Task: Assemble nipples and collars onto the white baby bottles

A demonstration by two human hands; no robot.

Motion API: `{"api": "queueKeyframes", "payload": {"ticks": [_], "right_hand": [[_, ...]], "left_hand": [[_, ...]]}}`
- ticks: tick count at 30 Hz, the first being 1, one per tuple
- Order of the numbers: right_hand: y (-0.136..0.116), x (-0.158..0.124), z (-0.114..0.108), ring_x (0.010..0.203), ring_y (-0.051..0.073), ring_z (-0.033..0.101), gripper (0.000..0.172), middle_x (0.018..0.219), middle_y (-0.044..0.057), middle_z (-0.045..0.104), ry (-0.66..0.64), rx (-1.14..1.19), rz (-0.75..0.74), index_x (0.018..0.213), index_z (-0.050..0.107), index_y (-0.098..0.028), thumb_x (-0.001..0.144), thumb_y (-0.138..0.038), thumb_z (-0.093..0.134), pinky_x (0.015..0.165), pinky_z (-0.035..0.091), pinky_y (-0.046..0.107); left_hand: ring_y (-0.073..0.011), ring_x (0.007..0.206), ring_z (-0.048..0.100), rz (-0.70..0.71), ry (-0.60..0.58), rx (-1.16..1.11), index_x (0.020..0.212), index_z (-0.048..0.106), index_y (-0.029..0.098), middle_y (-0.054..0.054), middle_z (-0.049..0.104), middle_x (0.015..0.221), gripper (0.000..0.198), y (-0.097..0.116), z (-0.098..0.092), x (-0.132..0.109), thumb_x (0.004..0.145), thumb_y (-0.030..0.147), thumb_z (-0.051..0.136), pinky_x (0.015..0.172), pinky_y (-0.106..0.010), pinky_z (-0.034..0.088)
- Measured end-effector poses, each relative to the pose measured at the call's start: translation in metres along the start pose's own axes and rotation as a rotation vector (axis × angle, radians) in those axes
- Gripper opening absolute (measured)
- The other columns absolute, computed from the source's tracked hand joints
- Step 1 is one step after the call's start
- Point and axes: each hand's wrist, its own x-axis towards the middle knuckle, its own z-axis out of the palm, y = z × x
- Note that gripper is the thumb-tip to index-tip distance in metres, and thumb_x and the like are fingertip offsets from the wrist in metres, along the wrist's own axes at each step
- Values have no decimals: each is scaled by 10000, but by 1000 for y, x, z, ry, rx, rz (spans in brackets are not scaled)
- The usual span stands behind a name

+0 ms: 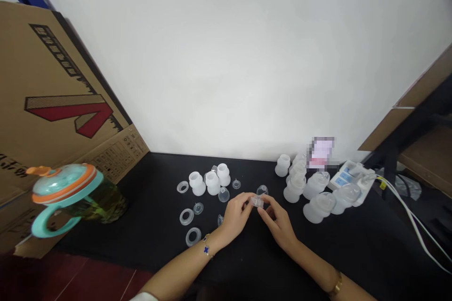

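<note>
Head view, and it's close work: your left hand [235, 214] and right hand [278, 221] meet over the desk [151, 207], both grasping one small clear plastic piece [257, 201] by the fingertips. Call that piece the centre of the clock. You pinch it from nine and from three, probably because something so small and slick needs steadying from both sides, and the light grip leaves its middle open to your eye.

Out at ten o'clock stand three white bottles [213, 183], waisted, upright, mouths up, bunched together, perhaps so each is within easy reach. Between eight and nine lie flat translucent rings [186, 217], spaced apart, which would make them simple to pick up singly. Swing to two and three o'clock: a cluster of domed bottles [319, 208], seemingly grouped off to keep them distinct from the open ones, the power strip [344, 176] just beyond. At twelve, right past your fingertips, sits a clear dome [262, 190]; whether it touches them, you can't tell from here.

Now the piece itself: colourless, see-through, short and squat, its edges catching pale highlights against the black surface. Your fingers cover its ends, so its full outline can't be read.
</note>
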Motion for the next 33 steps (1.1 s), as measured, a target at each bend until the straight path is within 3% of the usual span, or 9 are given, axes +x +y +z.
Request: {"api": "queueKeyframes", "payload": {"ticks": [3, 8, 13, 17, 22, 27, 33], "right_hand": [[1, -1, 0, 645, 157, 585, 355, 944, 33, 686, -2, 18, -26, 1226, 608, -246, 961, -463, 515, 585, 465, 269], [3, 0, 0, 733, 164, 621, 327, 1142, 72, 663, 17, 40, -69, 1201, 642, -256, 952, -443, 542, 623, 504, 275], [3, 0, 1, 699, 149, 621, 339, 1210, 81, 637, 29, 39, -66, 1220, 655, -270, 928, -428, 590, 596, 528, 272], [5, 0, 2, 677, 148, 608, 314, 1198, 89, 633, 57, 23, -88, 1171, 693, -264, 912, -425, 619, 576, 530, 271], [8, 2, 2, 649, 138, 606, 281, 1152, 77, 629, 139, 51, -97, 1142, 705, -275, 899, -406, 651, 538, 525, 262], [7, 2, 2, 648, 137, 616, 266, 1140, 69, 625, 172, 61, -94, 1113, 717, -286, 878, -406, 683, 529, 529, 262], [7, 3, 1, 662, 139, 626, 250, 1113, 61, 634, 167, 46, -107, 1101, 735, -291, 883, -399, 675, 537, 534, 260]], "left_hand": [[-121, 613, 568, 2, -1, -64, 1161, 693, 237, -35, 670, 957, 305, -2, -1, 0, 977, 351, 478, 612, -243, 460], [-98, 554, 569, -16, 6, -152, 1153, 702, 229, -36, 664, 949, 295, -5, 0, 1, 950, 298, 500, 554, -233, 443], [-93, 523, 568, -126, 17, -387, 1150, 655, 184, -24, 687, 877, 343, -7, 2, 7, 835, 320, 646, 512, -221, 461], [-138, 611, 633, -229, -27, -629, 1154, 617, 161, -52, 711, 896, 435, -7, 0, 10, 778, 361, 707, 509, -220, 499], [-178, 733, 679, -308, -60, -829, 1047, 655, 149, -77, 716, 902, 355, -4, -3, 9, 868, 454, 626, 584, -246, 549], [-165, 751, 668, -272, -73, -778, 905, 695, 150, -58, 725, 869, 278, -1, 0, 7, 752, 357, 800, 610, -216, 522], [-147, 701, 636, -272, -41, -699, 805, 735, 145, -45, 724, 767, 211, 0, -1, 7, 732, 327, 815, 603, -207, 481]]}}
